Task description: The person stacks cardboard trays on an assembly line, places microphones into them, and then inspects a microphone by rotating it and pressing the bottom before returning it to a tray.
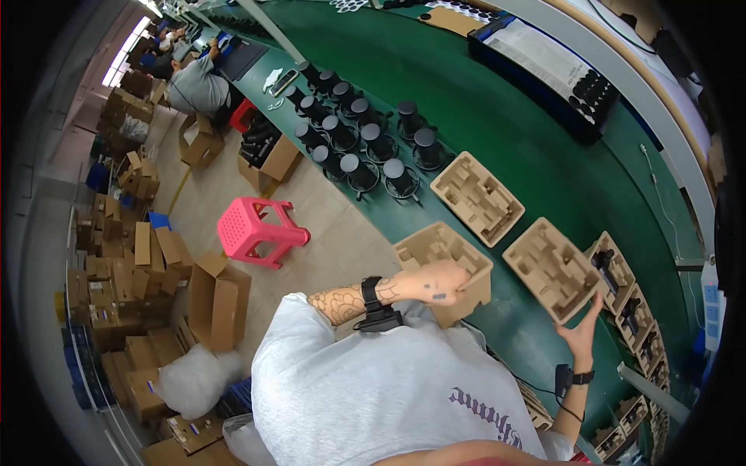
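Note:
My left hand [443, 283] is closed, its fingers curled at the near part of a brown moulded-pulp tray [416, 247] at the table's front edge; the fingertips are partly hidden. To the right, a second pulp tray [536, 255] lies tilted across the green table. My right hand [581, 330] grips its near right corner, thumb at the lower edge and fingers along the side. Both of these trays show moulded hollows inside. Farther back on the table rests a third pulp tray [465, 165], which neither hand touches.
Several black cylindrical devices [361, 172] with grey tops stand in rows at the table's far left. More pulp trays [633, 314] holding black parts line the right. A pink stool [242, 225] and cardboard boxes [217, 299] occupy the floor. A co-worker [198, 85] sits far left.

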### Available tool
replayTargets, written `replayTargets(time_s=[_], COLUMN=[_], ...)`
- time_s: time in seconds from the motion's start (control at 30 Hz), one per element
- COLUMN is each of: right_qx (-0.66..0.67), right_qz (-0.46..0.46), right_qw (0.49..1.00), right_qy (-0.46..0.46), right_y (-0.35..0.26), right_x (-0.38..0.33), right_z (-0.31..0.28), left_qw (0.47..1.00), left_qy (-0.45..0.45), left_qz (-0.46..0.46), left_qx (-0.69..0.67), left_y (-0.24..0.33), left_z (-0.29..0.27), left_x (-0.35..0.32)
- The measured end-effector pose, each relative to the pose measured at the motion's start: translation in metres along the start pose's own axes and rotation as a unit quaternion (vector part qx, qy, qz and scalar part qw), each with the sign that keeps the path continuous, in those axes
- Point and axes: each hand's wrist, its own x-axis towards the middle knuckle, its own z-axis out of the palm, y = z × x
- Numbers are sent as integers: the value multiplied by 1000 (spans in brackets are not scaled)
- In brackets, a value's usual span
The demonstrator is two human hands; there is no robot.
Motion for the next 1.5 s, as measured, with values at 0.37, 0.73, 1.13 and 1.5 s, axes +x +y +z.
replayTargets(time_s=[0.37,0.73,1.13,1.5], right_qx=[-240,-141,136,-134], right_qz=[42,30,-4,-177], right_qw=[956,989,989,971], right_qy=[-162,13,-57,-84], right_y=[45,-75,-192,-207], right_x=[11,23,41,63], right_z=[35,43,167,242], left_qw=[982,794,804,839], left_qy=[83,515,472,183], left_qz=[-54,-119,-64,-246], left_qx=[162,301,-355,-450], left_y=[-76,-116,-155,-172], left_z=[90,-86,-110,-63], left_x=[42,8,-90,-54])
